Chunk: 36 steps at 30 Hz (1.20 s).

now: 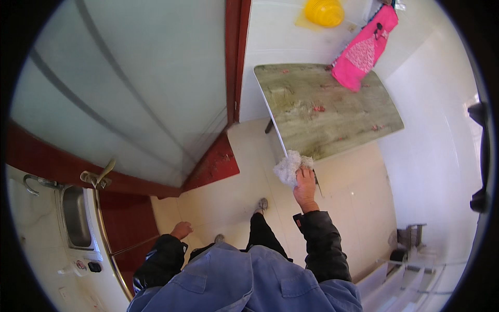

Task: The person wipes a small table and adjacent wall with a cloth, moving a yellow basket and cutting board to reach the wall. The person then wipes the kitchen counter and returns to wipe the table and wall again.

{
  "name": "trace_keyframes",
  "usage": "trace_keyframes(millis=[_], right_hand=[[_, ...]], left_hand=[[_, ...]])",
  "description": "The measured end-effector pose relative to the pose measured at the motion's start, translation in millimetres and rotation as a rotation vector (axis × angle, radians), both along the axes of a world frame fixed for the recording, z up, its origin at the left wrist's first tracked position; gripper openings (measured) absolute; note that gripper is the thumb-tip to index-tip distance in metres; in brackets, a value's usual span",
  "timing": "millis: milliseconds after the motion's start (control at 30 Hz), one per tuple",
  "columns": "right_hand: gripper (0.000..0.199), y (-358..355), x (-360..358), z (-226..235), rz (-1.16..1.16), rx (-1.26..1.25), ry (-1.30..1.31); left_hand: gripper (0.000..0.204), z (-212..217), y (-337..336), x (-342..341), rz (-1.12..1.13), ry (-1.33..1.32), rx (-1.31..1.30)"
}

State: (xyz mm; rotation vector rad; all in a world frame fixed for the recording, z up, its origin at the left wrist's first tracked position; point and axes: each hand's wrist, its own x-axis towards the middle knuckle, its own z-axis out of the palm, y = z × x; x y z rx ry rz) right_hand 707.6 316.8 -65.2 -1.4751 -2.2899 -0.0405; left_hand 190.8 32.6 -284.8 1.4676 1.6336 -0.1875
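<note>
My right hand (305, 188) reaches forward with its fingers closed over a crumpled white cloth (289, 169). The cloth bunches at the near left corner of a small table (332, 130) and hangs partly past its edge. Greenish-brown with a wood-like pattern and red flower prints, the tabletop has a pale rim. My left hand (182, 230) hangs low at my left side, away from the table, fingers loosely apart and nothing visible in it. Black sleeves cover both forearms.
A door with frosted glass (150, 78) and a metal handle (99, 177) stands at the left. Beyond it are a sink (77, 216) and red cabinets (127, 218). A pink apron (364, 52) and yellow basket (324, 11) hang behind the table. A white rack (400, 283) stands lower right.
</note>
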Motion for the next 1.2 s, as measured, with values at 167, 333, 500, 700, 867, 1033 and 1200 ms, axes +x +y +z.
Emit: trace_keyframes(millis=[167, 333, 500, 700, 867, 1033, 1200], right_hand=[[0.029, 105.3, 23.6, -34.4, 0.146, -0.003, -0.099], [0.020, 204.7, 124.3, -75.0, -0.058, -0.078, -0.280], [0.018, 275.1, 196.4, -72.9, -0.484, -0.033, -0.111], [0.013, 214.1, 77.9, -61.9, 0.150, -0.007, -0.138], [0.028, 233.9, 95.7, -63.7, 0.185, -0.048, -0.168], [0.045, 324.5, 182.5, -57.6, -0.639, -0.303, -0.223], [0.046, 367.1, 101.4, -59.8, -0.290, -0.162, -0.215]], left_hand=[[0.045, 19.2, 28.2, 43.1, 0.178, 0.022, 0.037], [0.045, 35.5, 80.5, 90.1, -0.024, -0.009, 0.100], [0.045, 82.2, 191.7, 144.1, 0.109, 0.022, 0.144], [0.052, 121.8, 331.6, 221.1, -0.006, -0.159, 0.440], [0.067, 156.7, 452.3, 275.0, -0.137, -0.163, 0.587], [0.079, 165.5, 548.8, 302.8, -0.274, -0.059, 0.832], [0.082, 147.5, 626.5, 321.0, -0.285, -0.019, 0.838]])
